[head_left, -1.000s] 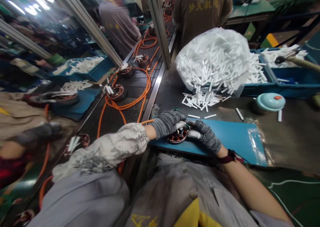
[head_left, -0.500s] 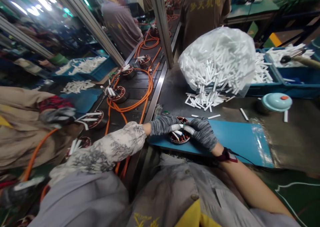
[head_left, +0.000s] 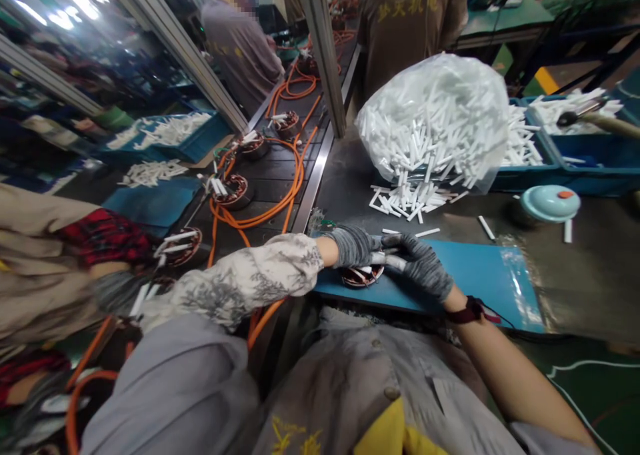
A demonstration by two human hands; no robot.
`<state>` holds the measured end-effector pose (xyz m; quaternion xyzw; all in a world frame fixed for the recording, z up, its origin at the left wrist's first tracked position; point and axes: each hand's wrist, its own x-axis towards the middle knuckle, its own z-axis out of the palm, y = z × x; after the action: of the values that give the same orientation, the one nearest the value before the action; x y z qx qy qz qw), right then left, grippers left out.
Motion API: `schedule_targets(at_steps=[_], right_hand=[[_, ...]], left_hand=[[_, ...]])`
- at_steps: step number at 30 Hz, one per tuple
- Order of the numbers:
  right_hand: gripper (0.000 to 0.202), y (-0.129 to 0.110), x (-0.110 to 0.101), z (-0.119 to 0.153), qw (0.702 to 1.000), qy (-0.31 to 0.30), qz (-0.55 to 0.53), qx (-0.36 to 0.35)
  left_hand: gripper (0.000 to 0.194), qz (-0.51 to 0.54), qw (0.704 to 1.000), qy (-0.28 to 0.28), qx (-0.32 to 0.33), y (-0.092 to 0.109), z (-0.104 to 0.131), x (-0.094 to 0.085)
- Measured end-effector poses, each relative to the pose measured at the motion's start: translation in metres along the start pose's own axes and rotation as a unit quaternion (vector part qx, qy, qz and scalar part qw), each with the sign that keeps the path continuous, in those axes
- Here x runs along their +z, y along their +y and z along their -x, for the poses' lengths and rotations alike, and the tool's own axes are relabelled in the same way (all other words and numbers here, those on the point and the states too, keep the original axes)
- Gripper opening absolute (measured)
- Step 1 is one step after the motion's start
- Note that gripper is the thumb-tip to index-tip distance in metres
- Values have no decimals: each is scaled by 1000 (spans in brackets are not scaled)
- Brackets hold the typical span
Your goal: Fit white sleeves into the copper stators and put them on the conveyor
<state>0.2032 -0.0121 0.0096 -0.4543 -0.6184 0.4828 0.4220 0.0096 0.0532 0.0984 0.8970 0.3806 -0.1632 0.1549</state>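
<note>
Both my hands wear grey knitted gloves, with what looks like white tape round some fingers. My left hand [head_left: 354,247] is closed over the far side of a round stator [head_left: 361,279] with copper windings. My right hand [head_left: 419,265] meets it from the right, thumb and fingers pinched together at the left hand's fingertips. White sleeves [head_left: 367,269] lie across the winding below the fingers. What the fingertips pinch is too small and covered to make out. The stator sits on a blue mat [head_left: 470,275].
A clear bag [head_left: 435,121] of white sleeves spills a pile [head_left: 405,200] onto the bench. Blue bins [head_left: 595,175] and a light-blue lidded container [head_left: 550,203] stand right. Left, a conveyor [head_left: 307,175] carries stators and orange cables [head_left: 280,211]; a co-worker's gloved hand [head_left: 117,291] is beside it.
My hands have shifted slightly right, and my left hand now covers more of the stator. The co-worker's gloved hand at the left has moved nearer, toward another stator.
</note>
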Motion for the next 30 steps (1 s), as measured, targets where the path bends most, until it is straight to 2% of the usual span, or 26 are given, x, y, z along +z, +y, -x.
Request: schedule_targets(at_steps=[2,4,6,8,10,12,14,16,19,23,26,30], right_hand=[[37,3,-9,12,999,36,36,-2],[30,3,-16,25,993,88,78,-12],[24,2,-18,37,989,106,102,-32],[23,-2,-14,41,988,86,110,-60],[28,-5,-5,38,989,55,109,-79],[34,-5,3,30,991,35,97,-86],[38,-4,8,19,993,16,73,-86],[38,-1,7,8,995,-20,48,-91],[36,1,-4,-3,990,-93,21,-104],[41,-3,-16,-5,983,-160,-17,-86],[40,-5,-10,-7,984,-154,-57,-64],[40,-1,3,-21,989,-126,-69,-30]], left_hand=[[57,-31,999,24,27,0,-2,-3],[75,-8,997,53,59,-9,-3,-2],[80,55,996,60,31,-22,-5,1],[69,110,991,63,-48,-34,-9,7],[63,148,979,95,-102,-40,-10,14],[57,164,968,171,-83,-39,-5,20],[43,145,954,260,-31,-34,6,26],[32,109,944,311,14,-27,18,33],[32,86,953,287,45,-19,30,44],[33,138,951,271,46,-19,29,59],[30,195,939,281,38,-22,21,64],[30,183,940,287,25,-20,11,61]])
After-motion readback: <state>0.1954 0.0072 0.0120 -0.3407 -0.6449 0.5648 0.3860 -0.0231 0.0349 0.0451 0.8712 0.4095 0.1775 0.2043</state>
